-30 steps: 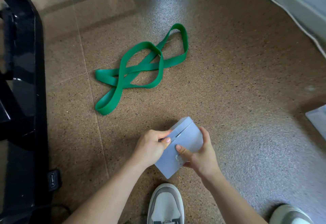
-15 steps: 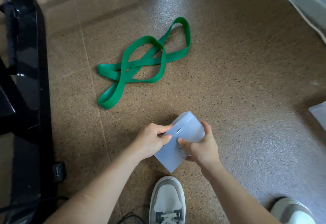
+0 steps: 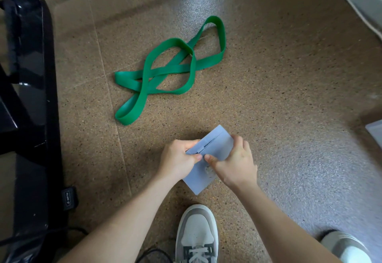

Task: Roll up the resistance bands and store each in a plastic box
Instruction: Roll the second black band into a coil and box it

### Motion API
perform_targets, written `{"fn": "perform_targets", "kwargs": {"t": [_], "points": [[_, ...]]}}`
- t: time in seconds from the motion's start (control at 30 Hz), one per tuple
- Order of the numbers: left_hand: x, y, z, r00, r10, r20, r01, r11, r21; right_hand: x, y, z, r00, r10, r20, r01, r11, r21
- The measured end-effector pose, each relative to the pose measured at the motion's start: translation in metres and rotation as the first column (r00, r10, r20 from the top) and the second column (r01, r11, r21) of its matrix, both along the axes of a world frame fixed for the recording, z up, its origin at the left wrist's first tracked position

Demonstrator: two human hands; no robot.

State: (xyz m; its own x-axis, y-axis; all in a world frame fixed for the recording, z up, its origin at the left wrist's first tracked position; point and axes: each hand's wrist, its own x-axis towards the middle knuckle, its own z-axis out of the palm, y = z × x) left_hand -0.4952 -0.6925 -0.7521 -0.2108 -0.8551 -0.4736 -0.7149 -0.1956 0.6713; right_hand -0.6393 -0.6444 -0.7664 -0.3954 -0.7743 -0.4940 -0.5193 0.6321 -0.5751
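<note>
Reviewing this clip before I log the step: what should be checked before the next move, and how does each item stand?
1. Both hands on box: ok, left hand and right hand grip it.
2. Box open: cannot tell; only a thin slit shows at the lid seam.
3. Box contents: cannot tell, walls are cloudy.
4. Green band rolled: not ok, it lies loose and looped on the floor.
5. Band clear of the shoes: ok.

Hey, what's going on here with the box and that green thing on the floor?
A person grips a pale blue plastic box in both hands, left hand and right hand, thumbs working at its lid seam. The green resistance band lies unrolled and looped on the floor beyond it, untouched.
</note>
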Motion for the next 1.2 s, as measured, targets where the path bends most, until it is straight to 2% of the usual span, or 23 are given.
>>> {"fn": "perform_targets", "kwargs": {"t": [0.17,0.23,0.4,0.63,0.7,0.8,0.83,1.0,1.1,1.13,1.2], "points": [[-0.002,-0.005,0.002,0.952,-0.205,0.226,0.235,0.965,-0.114,-0.001,-0.001,0.000,1.000,-0.019,-0.019,0.019,0.999,0.025],[-0.005,-0.002,0.005,0.928,-0.231,0.292,0.284,0.946,-0.156,-0.001,-0.002,0.001,1.000,-0.020,-0.014,0.020,0.999,0.040],[-0.008,0.001,0.005,0.928,-0.196,0.317,0.268,0.942,-0.200,0.000,-0.006,0.003,0.999,0.003,-0.041,-0.001,0.999,0.051],[-0.011,0.012,0.005,0.862,-0.295,0.413,0.421,0.871,-0.255,-0.012,-0.006,0.006,0.995,0.086,-0.040,-0.083,0.994,0.067],[-0.010,0.016,0.005,0.840,-0.317,0.440,0.439,0.874,-0.207,-0.011,-0.009,0.007,0.993,0.106,-0.046,-0.102,0.992,0.067],[-0.007,0.024,0.004,0.813,-0.386,0.435,0.441,0.897,-0.029,-0.008,-0.018,0.008,0.988,0.143,-0.065,-0.138,0.988,0.074],[-0.008,0.026,0.004,0.817,-0.379,0.434,0.431,0.902,-0.024,-0.008,-0.021,0.009,0.985,0.158,-0.065,-0.153,0.985,0.080],[-0.015,0.029,-0.001,0.803,-0.275,0.528,0.416,0.894,-0.166,-0.011,-0.024,0.007,0.950,0.298,-0.094,-0.293,0.954,0.068],[-0.016,0.028,-0.003,0.785,-0.308,0.537,0.443,0.885,-0.141,-0.027,-0.031,0.006,0.869,0.494,-0.013,-0.493,0.868,0.069],[-0.016,0.027,-0.003,0.777,-0.323,0.541,0.458,0.879,-0.134,-0.033,-0.033,0.007,0.798,0.602,-0.019,-0.598,0.796,0.098],[-0.014,0.024,-0.004,0.770,-0.338,0.540,0.477,0.868,-0.138,-0.043,-0.038,0.013,0.577,0.799,-0.169,-0.772,0.601,0.207]]}}
